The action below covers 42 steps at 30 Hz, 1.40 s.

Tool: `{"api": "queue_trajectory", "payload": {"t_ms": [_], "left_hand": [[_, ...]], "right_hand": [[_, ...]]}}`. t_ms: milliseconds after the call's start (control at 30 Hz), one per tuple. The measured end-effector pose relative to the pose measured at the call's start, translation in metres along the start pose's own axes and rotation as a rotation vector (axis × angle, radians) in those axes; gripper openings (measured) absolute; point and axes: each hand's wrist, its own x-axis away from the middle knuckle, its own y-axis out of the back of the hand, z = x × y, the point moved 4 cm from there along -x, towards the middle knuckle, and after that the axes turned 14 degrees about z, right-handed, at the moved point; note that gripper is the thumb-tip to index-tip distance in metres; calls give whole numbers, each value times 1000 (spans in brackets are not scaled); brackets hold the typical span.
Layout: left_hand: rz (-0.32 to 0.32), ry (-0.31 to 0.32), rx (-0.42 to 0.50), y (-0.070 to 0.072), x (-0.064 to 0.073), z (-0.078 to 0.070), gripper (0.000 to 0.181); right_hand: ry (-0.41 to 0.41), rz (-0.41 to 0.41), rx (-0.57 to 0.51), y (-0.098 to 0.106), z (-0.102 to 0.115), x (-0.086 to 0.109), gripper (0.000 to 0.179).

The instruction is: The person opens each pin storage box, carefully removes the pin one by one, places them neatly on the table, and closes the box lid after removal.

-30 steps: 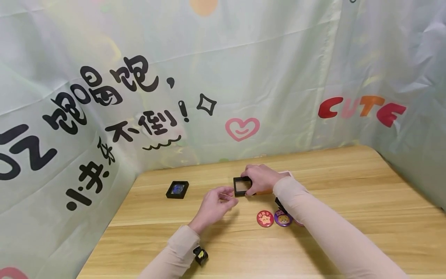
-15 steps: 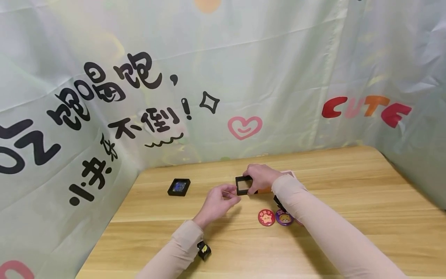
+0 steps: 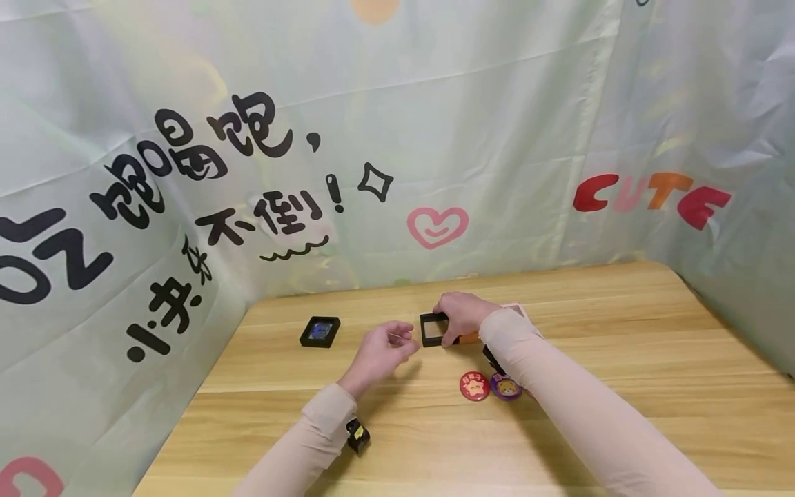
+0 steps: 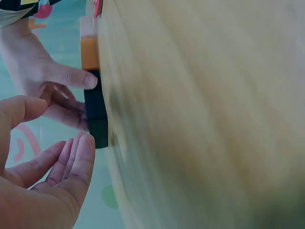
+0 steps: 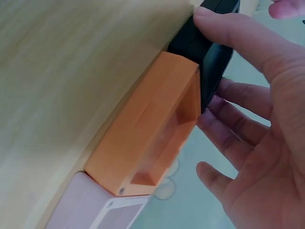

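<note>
My right hand (image 3: 462, 316) grips a small black square display frame (image 3: 431, 342) near the back of the table, thumb on the near side and fingers on the far side. Seen from the right wrist, that black frame (image 5: 209, 52) stands in line with an orange frame (image 5: 138, 119) and a pale pink frame (image 5: 78, 202). My left hand (image 3: 380, 351) hovers just left of the black frame, fingers loosely bent and holding nothing. In the left wrist view, its fingertips (image 4: 86, 143) appear close to the end of the row. The sleeve hides part of the row from the head view.
Another black frame (image 3: 319, 332) with a blue item inside lies at the back left. In front of the right hand lie a red badge (image 3: 475, 386) with a star and a purple badge (image 3: 506, 388) with a bear; the right sleeve partly covers a third. A printed curtain (image 3: 497, 138) surrounds the wooden table.
My left hand has drawn back slightly to the left, away from the black frame. The right hand keeps its grip on the frame, and the head view has shifted a little.
</note>
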Motion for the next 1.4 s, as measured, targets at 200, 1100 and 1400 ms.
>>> {"api": "queue_trajectory", "payload": {"t_ms": [200,1100,1400], "left_hand": [[-18,13,-6,10,-1,-1,44],[-159,156,-140,73,15,8,48],[-242,234,-279,107,21,24,80]], "right_hand": [[-50,27,-20,2,4,2,63],[-120,74,24,8,15,11,46],[-26,45,-97,26,46,0,59]]}}
